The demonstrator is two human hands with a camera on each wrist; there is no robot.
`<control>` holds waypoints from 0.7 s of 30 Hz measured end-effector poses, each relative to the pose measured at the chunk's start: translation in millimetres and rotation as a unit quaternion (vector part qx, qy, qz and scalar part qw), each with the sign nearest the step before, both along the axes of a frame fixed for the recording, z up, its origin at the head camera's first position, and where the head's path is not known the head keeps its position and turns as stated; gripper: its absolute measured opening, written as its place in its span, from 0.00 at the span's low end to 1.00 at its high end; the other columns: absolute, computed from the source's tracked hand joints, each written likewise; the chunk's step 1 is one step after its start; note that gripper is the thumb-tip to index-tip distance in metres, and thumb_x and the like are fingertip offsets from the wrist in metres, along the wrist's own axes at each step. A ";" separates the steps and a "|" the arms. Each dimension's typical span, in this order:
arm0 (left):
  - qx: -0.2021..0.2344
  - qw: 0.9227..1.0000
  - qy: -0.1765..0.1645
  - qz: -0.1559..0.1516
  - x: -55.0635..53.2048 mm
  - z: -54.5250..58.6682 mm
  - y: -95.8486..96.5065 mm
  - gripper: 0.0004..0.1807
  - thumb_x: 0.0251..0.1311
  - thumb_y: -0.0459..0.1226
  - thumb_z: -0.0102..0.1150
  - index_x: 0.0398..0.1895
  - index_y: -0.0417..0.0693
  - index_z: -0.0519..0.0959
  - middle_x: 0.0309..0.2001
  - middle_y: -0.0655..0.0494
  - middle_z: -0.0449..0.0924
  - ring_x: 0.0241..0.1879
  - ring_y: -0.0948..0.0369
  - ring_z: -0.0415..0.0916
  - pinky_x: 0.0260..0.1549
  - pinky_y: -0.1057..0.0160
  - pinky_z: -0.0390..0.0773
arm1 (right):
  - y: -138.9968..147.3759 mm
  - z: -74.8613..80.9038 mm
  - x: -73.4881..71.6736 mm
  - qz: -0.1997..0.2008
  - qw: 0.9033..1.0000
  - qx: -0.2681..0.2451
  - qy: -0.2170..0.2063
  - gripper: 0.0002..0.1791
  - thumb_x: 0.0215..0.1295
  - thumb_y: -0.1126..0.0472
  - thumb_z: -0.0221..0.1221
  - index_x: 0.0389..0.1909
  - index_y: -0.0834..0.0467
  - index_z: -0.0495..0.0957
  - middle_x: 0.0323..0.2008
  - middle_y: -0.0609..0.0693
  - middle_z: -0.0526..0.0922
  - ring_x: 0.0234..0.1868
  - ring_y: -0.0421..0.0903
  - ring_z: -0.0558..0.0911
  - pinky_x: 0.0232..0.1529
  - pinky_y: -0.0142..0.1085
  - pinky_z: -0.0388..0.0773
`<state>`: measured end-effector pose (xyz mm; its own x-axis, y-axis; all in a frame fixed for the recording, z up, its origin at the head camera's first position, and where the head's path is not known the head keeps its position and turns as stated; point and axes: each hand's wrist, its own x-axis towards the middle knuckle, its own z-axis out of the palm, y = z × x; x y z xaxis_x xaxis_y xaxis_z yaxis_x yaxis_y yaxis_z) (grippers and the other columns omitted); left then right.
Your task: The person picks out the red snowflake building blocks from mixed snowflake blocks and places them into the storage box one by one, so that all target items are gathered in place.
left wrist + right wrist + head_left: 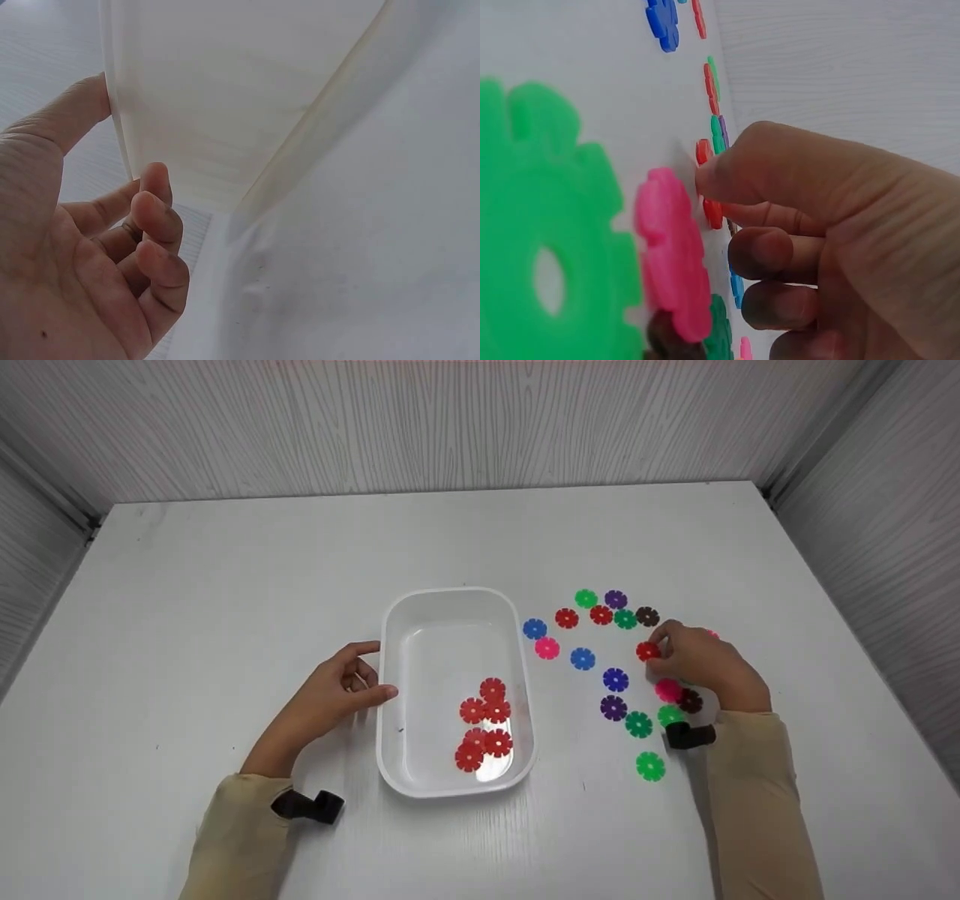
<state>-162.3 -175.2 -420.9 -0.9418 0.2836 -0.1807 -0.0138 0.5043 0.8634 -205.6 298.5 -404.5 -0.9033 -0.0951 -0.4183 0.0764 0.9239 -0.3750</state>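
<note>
Holding the white tray (442,660) by its left rim in the head view, your left grip (337,686) is partly spread, thumb over the edge and other fingers loosely bent outside; red discs (472,710) lie in the tray's near right part; right of the tray, your right grip (705,664) is nearly closed, pinching a red disc (645,652) between thumb and forefinger, among coloured discs (615,679) scattered on the counter (225,585). In the left wrist view, your thumb and forefinger touch the tray's edge; in the right wrist view, your thumb partly hides the pinched disc; a green disc (510,225) looks large at left, a pink disc (673,255) just beside it.
</note>
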 end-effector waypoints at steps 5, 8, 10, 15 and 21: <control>-0.001 1.000 -0.002 -0.003 0.7 3.2 0.0 0.39 0.57 0.47 0.66 0.69 0.46 0.62 0.38 0.55 0.72 0.31 0.64 0.67 0.27 0.69 0.69 | -0.7 1.0 -0.7 -0.003 1.000 -0.004 -0.007 0.30 0.60 0.51 0.62 0.60 0.60 0.66 0.54 0.62 0.75 0.49 0.57 0.77 0.48 0.49 0.80; -0.003 1.000 -0.001 -0.002 1.0 4.7 0.4 0.39 0.57 0.47 0.66 0.69 0.47 0.62 0.38 0.55 0.72 0.31 0.64 0.67 0.28 0.69 0.69 | -1.9 2.5 -0.4 -0.001 1.000 -0.007 0.000 0.30 0.61 0.50 0.61 0.59 0.60 0.66 0.53 0.62 0.75 0.47 0.56 0.78 0.46 0.48 0.80; -0.004 1.000 -0.002 -0.002 1.2 5.1 0.3 0.39 0.57 0.47 0.66 0.70 0.47 0.62 0.37 0.55 0.72 0.31 0.64 0.67 0.27 0.69 0.69 | -3.0 2.9 -0.4 0.004 1.000 -0.005 0.008 0.29 0.61 0.50 0.61 0.59 0.59 0.67 0.51 0.62 0.76 0.45 0.55 0.78 0.44 0.45 0.81; -0.006 1.000 -0.003 -0.003 1.2 5.7 0.7 0.39 0.57 0.47 0.66 0.70 0.47 0.62 0.37 0.55 0.72 0.31 0.63 0.67 0.28 0.69 0.69 | -6.4 2.8 -0.5 0.010 1.000 -0.005 0.017 0.27 0.62 0.50 0.60 0.58 0.59 0.67 0.49 0.60 0.76 0.42 0.53 0.77 0.39 0.40 0.80; -0.009 1.000 -0.004 -0.003 0.8 6.0 1.2 0.39 0.57 0.47 0.66 0.70 0.48 0.62 0.38 0.55 0.71 0.31 0.63 0.67 0.27 0.69 0.69 | -11.8 4.7 -0.5 0.015 1.000 -0.010 0.023 0.28 0.61 0.50 0.61 0.58 0.59 0.67 0.48 0.60 0.76 0.41 0.53 0.77 0.38 0.40 0.80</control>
<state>-161.5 -174.0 -415.0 -0.9388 0.2854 -0.1928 -0.0175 0.5194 0.8544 -206.1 286.7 -399.8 -0.9179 -0.1292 -0.3751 0.0323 0.9180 -0.3952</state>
